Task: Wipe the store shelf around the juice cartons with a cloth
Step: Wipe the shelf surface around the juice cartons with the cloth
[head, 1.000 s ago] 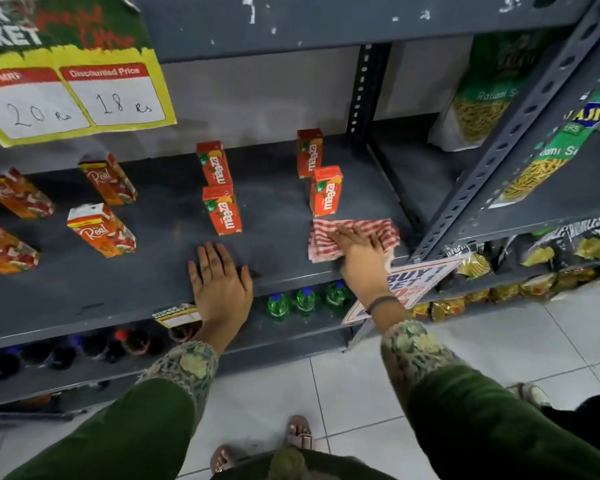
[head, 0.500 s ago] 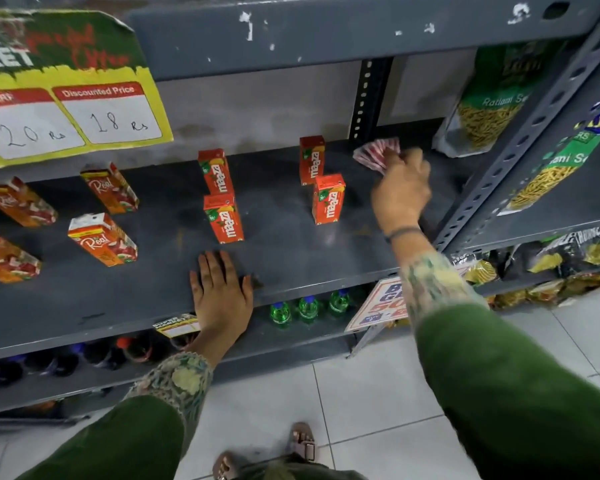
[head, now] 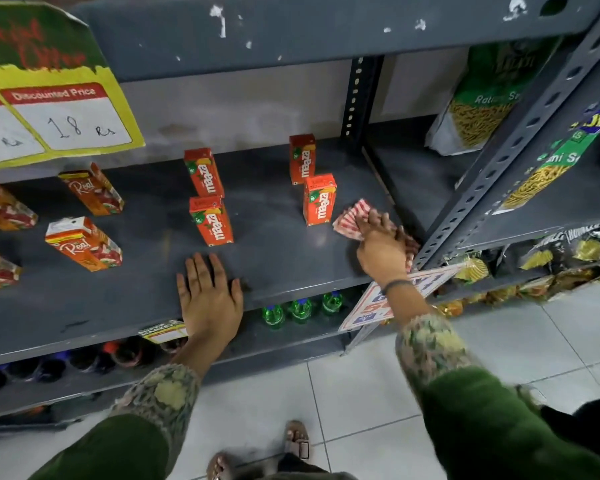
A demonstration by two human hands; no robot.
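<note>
On the grey metal shelf (head: 274,251) stand several orange Maaza juice cartons, two at the middle (head: 210,220) and two further right (head: 318,199). Several Real juice cartons (head: 84,244) lean at the left. My right hand (head: 381,247) presses a red-and-white striped cloth (head: 350,220) flat on the shelf, just right of the nearest right-hand Maaza carton and close to the shelf's right upright. My left hand (head: 210,296) lies flat with fingers spread on the shelf's front edge, in front of the middle cartons, holding nothing.
A perforated grey upright (head: 492,174) bounds the shelf on the right; snack bags (head: 478,102) fill the neighbouring bay. A price sign (head: 59,112) hangs at upper left. Green bottles (head: 300,308) stand on the lower shelf, and a promo card (head: 388,299) hangs by my right wrist.
My right hand swept the cloth from the shelf's front right to the back, and has now come forward again beside the right-hand carton. My left hand stayed put.
</note>
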